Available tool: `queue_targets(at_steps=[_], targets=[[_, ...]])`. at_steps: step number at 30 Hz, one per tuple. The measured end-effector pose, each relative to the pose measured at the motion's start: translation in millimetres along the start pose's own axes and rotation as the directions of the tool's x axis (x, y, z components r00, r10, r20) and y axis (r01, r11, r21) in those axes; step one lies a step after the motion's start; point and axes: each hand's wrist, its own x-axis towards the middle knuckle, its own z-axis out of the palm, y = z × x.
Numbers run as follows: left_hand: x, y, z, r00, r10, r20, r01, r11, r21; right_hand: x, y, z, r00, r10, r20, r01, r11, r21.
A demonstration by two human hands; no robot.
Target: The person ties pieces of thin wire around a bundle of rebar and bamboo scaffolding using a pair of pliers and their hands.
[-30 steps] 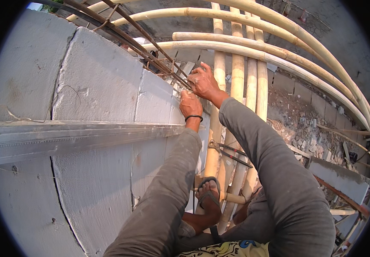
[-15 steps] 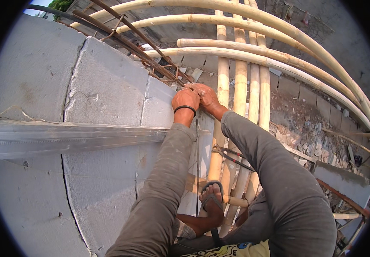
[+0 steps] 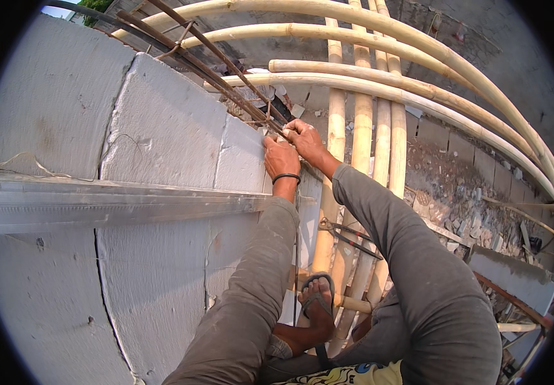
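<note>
Over on the left stands the pale block wall (image 3: 168, 122); rusty rods (image 3: 187, 59) slant past its edge toward both hands. The left hand (image 3: 281, 159) curls at their lower ends; the right hand (image 3: 306, 142), fingers bunched, is just beside it. What either grips, I can't tell. Bamboo poles (image 3: 362, 122) lie rightward.

- Pale block wall (image 3: 168, 122) with dark joints fills the left side
- Bamboo poles (image 3: 361, 122) cross above rubble-strewn ground (image 3: 476, 218) at right
- Daylight falls across wall and poles
</note>
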Motion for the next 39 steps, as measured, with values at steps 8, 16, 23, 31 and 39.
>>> queue_targets(at_steps=[8,16,23,31,39], targets=[[22.3,-53.7,35.5,0.975,0.211,0.073,-0.147,0.853,-0.501,21.5,-23.0,-18.7,0.909,0.373,0.184,-0.409,0.881,0.236],[27.6,-49.8,48.4,0.955,0.259,-0.146,-0.294,0.889,-0.35,26.1,-19.5,-29.9,0.86,0.384,0.337,-0.491,0.803,0.339],[23.1,-42.7,54.4,0.968,0.096,-0.234,-0.173,0.926,-0.335,-2.4,-8.5,-25.2,0.904,0.399,0.155,-0.425,0.796,0.431],[21.8,-31.2,57.7,0.93,0.117,-0.348,-0.178,0.973,-0.149,-2.0,10.0,-8.2,0.977,0.199,0.081,-0.19,0.976,-0.11],[25.3,-34.0,45.9,0.936,0.257,-0.242,-0.244,0.966,0.083,4.9,-2.2,-34.4,0.9,0.415,0.134,-0.435,0.878,0.198]])
